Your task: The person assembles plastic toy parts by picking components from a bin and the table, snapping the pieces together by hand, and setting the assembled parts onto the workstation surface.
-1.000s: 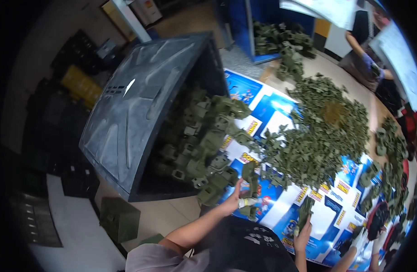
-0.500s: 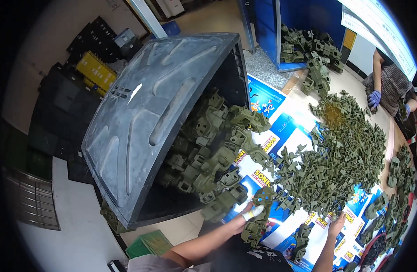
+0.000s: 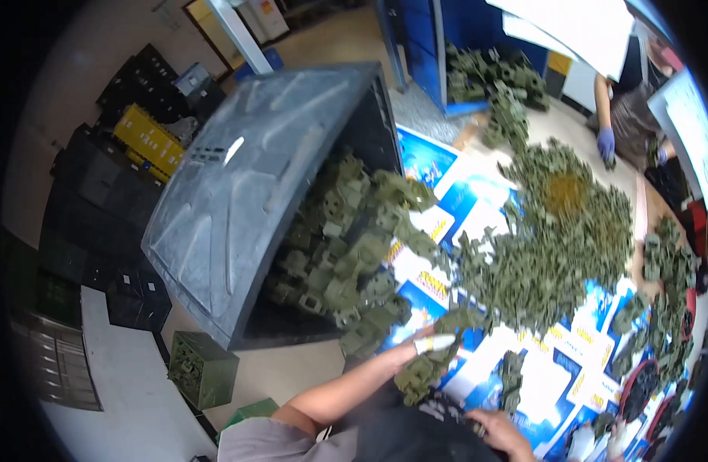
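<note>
Underneath, blue-and-white printed sheets (image 3: 446, 173), green parts (image 3: 554, 239).

Olive-green plastic parts (image 3: 346, 262) spill from a dark grey ribbed bin (image 3: 246, 192) onto blue-and-white printed sheets (image 3: 462, 185) with yellow patches, beside a yellow crate (image 3: 147, 141), black crates (image 3: 100, 185) and a green crate (image 3: 204, 369).

Black tipped bin (image 3: 246, 192): one, lying on its side at left. Olive-green plastic parts (image 3: 554, 246): too many to count, spilling from the bin and spreading in heaps to the right and far side. Small green crates (image 3: 204, 369): one sitting near left, with the corner of a second (image 3: 250, 412) showing beside it. Yellow crate (image 3: 147, 141): one, far left. Hands showing: the wearer's two, left hand (image 3: 416, 350) and right hand (image 3: 496, 427); one blue-gloved hand (image 3: 607, 144) far right.
</note>
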